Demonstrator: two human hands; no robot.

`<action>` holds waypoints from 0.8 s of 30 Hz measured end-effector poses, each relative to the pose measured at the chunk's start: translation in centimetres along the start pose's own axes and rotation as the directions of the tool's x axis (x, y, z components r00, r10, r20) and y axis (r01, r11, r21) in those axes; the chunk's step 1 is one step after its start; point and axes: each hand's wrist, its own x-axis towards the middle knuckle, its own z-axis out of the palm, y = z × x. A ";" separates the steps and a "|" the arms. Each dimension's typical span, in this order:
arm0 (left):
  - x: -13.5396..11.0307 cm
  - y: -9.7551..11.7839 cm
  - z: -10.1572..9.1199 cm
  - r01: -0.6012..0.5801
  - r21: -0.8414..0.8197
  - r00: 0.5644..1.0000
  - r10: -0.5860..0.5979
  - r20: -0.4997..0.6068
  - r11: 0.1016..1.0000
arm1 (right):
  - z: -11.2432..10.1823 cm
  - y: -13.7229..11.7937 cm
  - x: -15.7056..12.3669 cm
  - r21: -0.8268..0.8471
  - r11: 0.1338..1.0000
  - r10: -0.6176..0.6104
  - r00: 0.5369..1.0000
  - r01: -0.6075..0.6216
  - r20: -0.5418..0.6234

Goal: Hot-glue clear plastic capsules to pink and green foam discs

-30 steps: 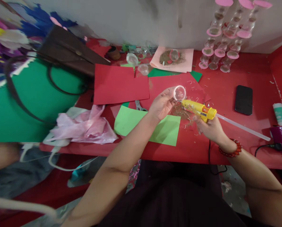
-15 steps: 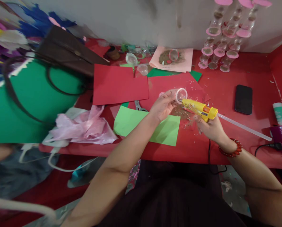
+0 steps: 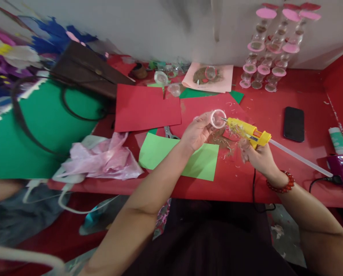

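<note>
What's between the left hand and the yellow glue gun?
In the head view, a clear cup, held by the left hand, lies between that hand and the glue gun.

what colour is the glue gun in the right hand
The glue gun is yellow; the head view shows it best.

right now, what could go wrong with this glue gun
The yellow glue gun points at the clear cup, close to the left hand; if hot, it might burn that hand. The long glue stick reaches toward the purple device and could knock it.
</note>
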 end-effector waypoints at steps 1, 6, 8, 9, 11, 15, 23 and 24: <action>-0.1 0.0 0.0 0.004 0.008 1.000 -0.004 0.021 1.000 | 0.0 0.0 0.0 0.006 1.000 -0.010 1.000 0.009 0.004; -0.4 -0.1 0.2 0.016 0.036 0.995 -0.020 0.099 0.999 | 0.0 -0.3 0.1 0.008 1.000 -0.019 1.000 0.019 0.009; -0.4 -0.2 0.1 0.020 0.029 0.994 -0.023 0.107 0.999 | -0.1 -0.3 0.2 0.003 1.000 -0.008 1.000 0.008 0.008; -0.4 -0.3 0.0 0.019 0.023 0.994 -0.021 0.106 1.000 | -0.1 -0.2 0.2 0.003 1.000 -0.004 1.000 0.004 0.009; -0.3 -0.4 -0.1 0.014 0.012 0.995 -0.015 0.098 1.000 | -0.1 0.0 0.2 0.007 1.000 -0.006 1.000 0.006 0.009; -0.2 -0.6 -0.2 0.025 0.012 0.997 -0.026 0.071 1.000 | -0.1 0.4 0.4 0.052 0.998 -0.019 1.000 0.019 -0.009; -0.4 -0.6 -0.1 0.034 0.015 0.996 -0.035 0.083 0.999 | 0.2 -0.4 0.2 0.211 0.977 0.034 0.999 -0.041 0.033; -0.4 -0.6 -0.1 0.032 0.019 0.996 -0.034 0.078 0.999 | 0.2 -0.6 0.2 0.223 0.974 0.039 0.998 -0.048 0.042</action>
